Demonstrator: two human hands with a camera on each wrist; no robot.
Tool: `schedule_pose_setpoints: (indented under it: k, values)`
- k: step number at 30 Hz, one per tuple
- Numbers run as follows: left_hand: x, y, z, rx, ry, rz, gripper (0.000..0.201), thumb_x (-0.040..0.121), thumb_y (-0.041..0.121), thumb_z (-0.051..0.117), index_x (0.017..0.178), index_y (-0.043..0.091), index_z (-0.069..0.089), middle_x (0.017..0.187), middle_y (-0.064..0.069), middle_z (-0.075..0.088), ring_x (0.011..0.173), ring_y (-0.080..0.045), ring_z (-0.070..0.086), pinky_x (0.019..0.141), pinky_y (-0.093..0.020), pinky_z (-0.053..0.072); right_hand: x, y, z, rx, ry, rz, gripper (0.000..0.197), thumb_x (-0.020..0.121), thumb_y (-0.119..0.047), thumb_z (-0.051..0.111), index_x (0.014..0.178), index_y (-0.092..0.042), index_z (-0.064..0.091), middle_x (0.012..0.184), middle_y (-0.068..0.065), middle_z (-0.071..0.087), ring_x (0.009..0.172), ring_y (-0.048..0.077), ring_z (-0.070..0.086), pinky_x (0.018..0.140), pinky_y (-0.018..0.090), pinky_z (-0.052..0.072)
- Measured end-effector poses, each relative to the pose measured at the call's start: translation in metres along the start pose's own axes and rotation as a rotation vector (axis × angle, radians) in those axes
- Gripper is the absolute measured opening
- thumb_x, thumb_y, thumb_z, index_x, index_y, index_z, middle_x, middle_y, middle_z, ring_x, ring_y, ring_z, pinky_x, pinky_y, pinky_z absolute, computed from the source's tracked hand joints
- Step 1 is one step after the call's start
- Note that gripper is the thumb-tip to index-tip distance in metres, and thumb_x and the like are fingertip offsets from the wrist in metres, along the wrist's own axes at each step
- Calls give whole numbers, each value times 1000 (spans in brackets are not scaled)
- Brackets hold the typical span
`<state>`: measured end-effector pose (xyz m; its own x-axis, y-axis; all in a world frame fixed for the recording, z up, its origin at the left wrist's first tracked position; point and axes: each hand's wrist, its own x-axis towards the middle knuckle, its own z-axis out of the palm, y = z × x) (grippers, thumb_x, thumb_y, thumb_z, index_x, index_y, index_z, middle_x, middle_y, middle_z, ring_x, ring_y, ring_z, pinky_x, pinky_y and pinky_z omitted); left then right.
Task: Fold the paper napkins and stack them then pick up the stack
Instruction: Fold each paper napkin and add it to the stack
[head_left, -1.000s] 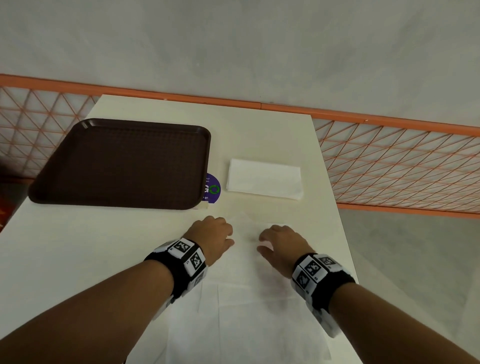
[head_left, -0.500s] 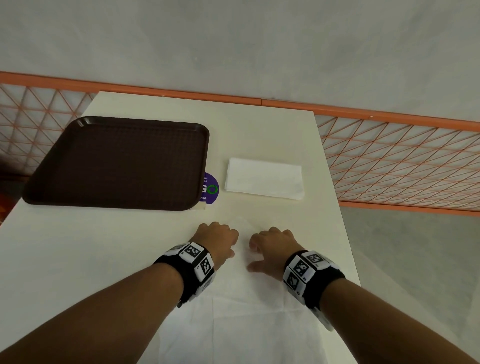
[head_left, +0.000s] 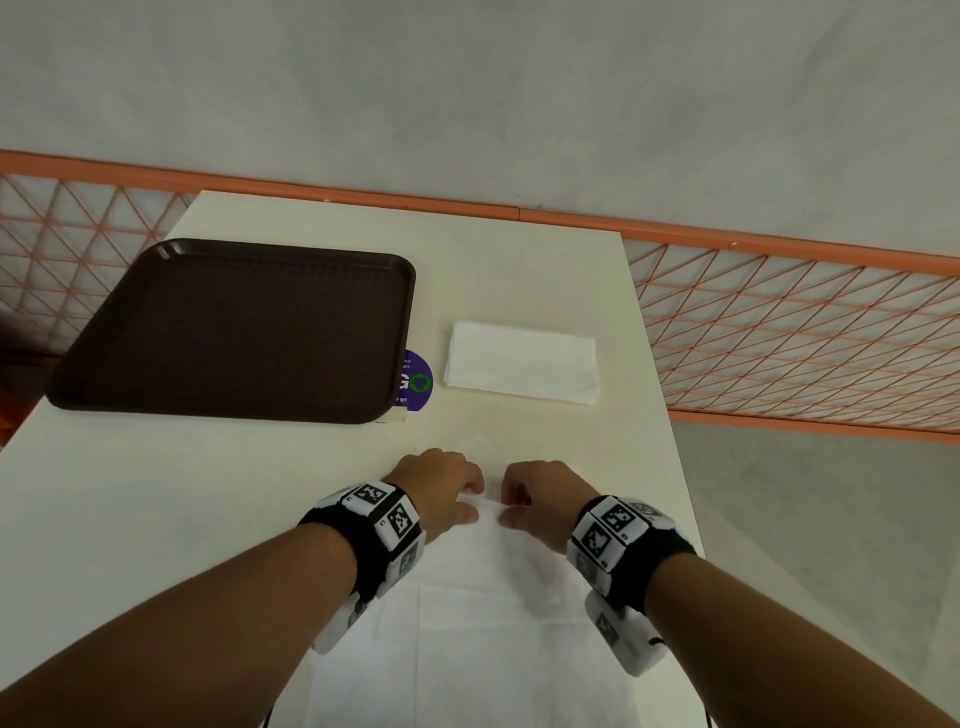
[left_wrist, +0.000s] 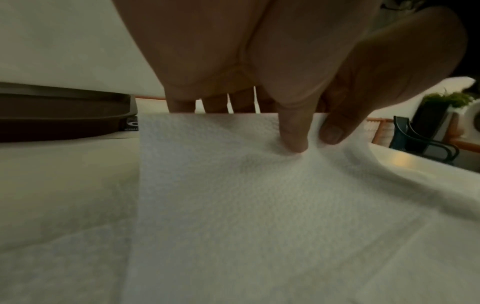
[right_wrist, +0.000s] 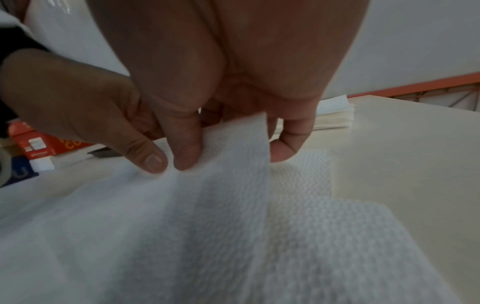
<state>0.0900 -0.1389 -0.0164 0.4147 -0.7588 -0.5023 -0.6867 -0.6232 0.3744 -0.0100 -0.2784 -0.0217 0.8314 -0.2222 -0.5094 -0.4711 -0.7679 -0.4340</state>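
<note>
An unfolded white napkin lies on the cream table in front of me. My left hand and right hand are close together at its far edge. Each pinches that edge between thumb and fingers and holds it lifted off the table. The left wrist view shows my left hand with its thumb on the near face of the napkin and fingers behind it. My right hand grips the napkin the same way. A stack of folded napkins lies beyond the hands, also visible as the stack.
A brown tray sits at the back left, with a purple round sticker between it and the stack. The table's right edge runs close to my right wrist. An orange lattice railing borders the far side.
Both hands have drawn closer together and back toward me, bringing the napkin's far edge up off the table with them.
</note>
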Motion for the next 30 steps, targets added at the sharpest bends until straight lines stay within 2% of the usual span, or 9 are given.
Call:
schedule_pose_setpoints:
  k: [4, 8, 12, 14, 18, 20, 22, 26, 30]
  values:
    - [-4, -1, -7, -71, -28, -34, 24, 91, 32, 59, 111, 20, 63, 114, -2, 64, 103, -22, 59, 89, -32, 48, -12, 4, -12, 124, 53, -20, 8, 83, -23, 66, 82, -23, 58, 80, -8, 58, 72, 11, 54, 59, 19, 40]
    - [-12, -12, -17, -159, 37, -44, 25, 90, 32, 61, 109, 18, 67, 110, -1, 66, 102, -19, 61, 89, -30, 48, -22, 15, -29, 146, 111, -7, 5, 85, -28, 66, 82, -25, 64, 84, -6, 64, 77, 11, 58, 63, 19, 43]
    - [-15, -23, -27, -318, 173, -70, 12, 87, 26, 65, 91, 16, 70, 83, 2, 66, 79, -18, 65, 72, -25, 49, -30, 27, -43, 245, 207, 61, 8, 86, -21, 66, 78, -23, 66, 76, -5, 67, 64, 5, 59, 52, 9, 40]
    - [-12, -25, -29, -438, 251, -92, 10, 87, 25, 66, 86, 15, 70, 78, 0, 69, 69, -19, 68, 68, -27, 53, -32, 33, -46, 346, 256, 99, 7, 86, -16, 66, 80, -17, 69, 76, 0, 68, 61, 9, 61, 49, 14, 45]
    - [0, -25, -26, -653, 357, -140, 12, 89, 20, 65, 94, 12, 71, 81, -12, 70, 73, -26, 67, 77, -40, 57, -29, 42, -51, 524, 322, 195, 6, 86, -15, 68, 84, -10, 69, 82, 12, 70, 60, 20, 66, 47, 20, 51]
    - [9, -23, -24, -742, 385, -162, 16, 90, 19, 63, 101, 9, 69, 90, -19, 70, 80, -32, 67, 79, -42, 57, -22, 48, -52, 558, 332, 227, 7, 86, -16, 69, 82, -10, 69, 82, 12, 70, 64, 25, 69, 54, 27, 57]
    - [19, -24, -20, -785, 413, -212, 19, 91, 21, 63, 103, 8, 68, 89, -17, 71, 84, -33, 67, 80, -42, 56, -14, 56, -53, 608, 317, 262, 6, 85, -14, 69, 81, -10, 69, 83, 13, 71, 70, 28, 71, 66, 36, 61]
    - [39, -23, -26, -730, 467, -296, 28, 87, 25, 67, 72, 2, 61, 62, -9, 53, 58, -24, 49, 65, -35, 49, 4, 70, -65, 616, 316, 285, 6, 84, -13, 69, 78, -12, 69, 84, 13, 72, 77, 30, 71, 74, 44, 60]
    - [68, -20, -50, -697, 535, -303, 32, 87, 25, 67, 68, 1, 57, 62, -7, 47, 58, -18, 43, 59, -26, 37, 29, 74, -96, 592, 391, 291, 9, 82, -14, 73, 73, -14, 68, 79, 11, 72, 73, 30, 72, 72, 44, 61]
